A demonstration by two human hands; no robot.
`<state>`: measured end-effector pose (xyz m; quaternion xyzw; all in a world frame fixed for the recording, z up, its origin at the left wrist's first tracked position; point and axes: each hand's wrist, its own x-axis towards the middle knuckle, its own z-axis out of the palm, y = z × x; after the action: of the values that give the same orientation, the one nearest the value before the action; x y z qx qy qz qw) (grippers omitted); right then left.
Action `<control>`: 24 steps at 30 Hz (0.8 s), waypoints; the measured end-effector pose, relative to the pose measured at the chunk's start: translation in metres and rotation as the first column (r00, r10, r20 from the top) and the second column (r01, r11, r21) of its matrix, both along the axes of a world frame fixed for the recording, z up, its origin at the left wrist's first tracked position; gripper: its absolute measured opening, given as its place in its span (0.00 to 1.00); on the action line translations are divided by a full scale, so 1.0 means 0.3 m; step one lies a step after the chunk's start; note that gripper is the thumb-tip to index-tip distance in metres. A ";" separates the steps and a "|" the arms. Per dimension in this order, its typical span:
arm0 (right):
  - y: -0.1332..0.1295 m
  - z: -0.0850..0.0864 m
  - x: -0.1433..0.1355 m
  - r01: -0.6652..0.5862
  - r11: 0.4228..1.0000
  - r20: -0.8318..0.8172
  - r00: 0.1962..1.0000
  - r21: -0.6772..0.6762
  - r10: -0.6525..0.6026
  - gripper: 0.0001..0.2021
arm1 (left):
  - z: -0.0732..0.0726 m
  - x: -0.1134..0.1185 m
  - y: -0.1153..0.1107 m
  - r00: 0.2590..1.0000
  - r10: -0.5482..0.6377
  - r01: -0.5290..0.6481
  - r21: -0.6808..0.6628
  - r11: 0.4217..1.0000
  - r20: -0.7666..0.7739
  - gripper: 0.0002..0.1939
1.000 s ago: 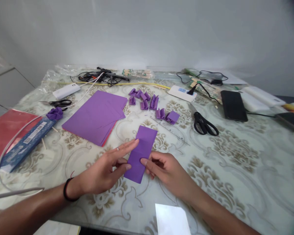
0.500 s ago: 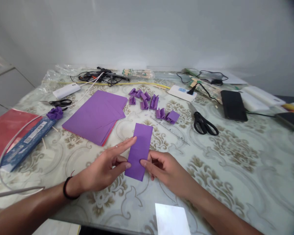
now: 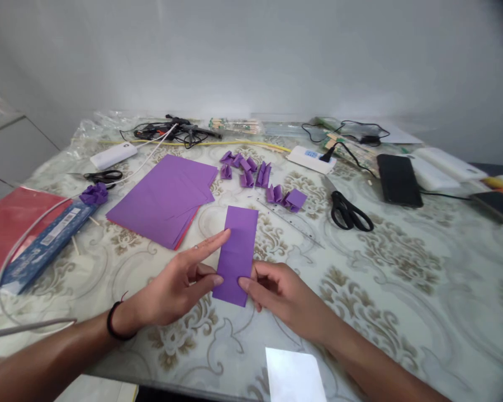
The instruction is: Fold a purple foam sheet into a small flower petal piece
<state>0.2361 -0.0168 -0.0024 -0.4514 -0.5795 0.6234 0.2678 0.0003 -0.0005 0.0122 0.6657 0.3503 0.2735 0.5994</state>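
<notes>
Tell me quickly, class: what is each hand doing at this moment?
Left hand: closed on the left edge of the purple strip, index finger extended.
Right hand: closed on its right edge.

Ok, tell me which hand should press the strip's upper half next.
Probably the left hand: its extended index finger reaches the upper part of the purple strip, while the right hand holds its lower right edge.

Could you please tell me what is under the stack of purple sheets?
Under the purple sheets, a thin red edge shows near their closest corner. The rest of what lies beneath is covered, so I cannot tell.
</notes>
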 end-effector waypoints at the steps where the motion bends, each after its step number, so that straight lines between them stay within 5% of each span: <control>1: 0.000 -0.002 0.001 -0.013 1.000 -0.008 1.000 0.001 0.013 0.25 | -0.001 -0.001 0.000 1.000 0.003 -0.003 -0.003 1.000 0.003 0.38; 6: -0.004 -0.005 0.005 -0.105 0.994 0.023 0.994 0.006 0.105 0.23 | -0.004 -0.003 0.002 0.999 -0.002 0.003 -0.016 1.000 0.049 0.38; 24: -0.008 -0.017 0.008 -0.096 0.995 0.123 0.988 0.041 0.090 0.23 | -0.020 -0.002 0.003 0.996 0.054 -0.052 -0.021 0.998 0.078 0.38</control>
<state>0.2387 -0.0193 -0.0075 -0.4545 -0.6297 0.5929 0.2131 -0.0003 0.0003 0.0062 0.6394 0.3466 0.3118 0.6114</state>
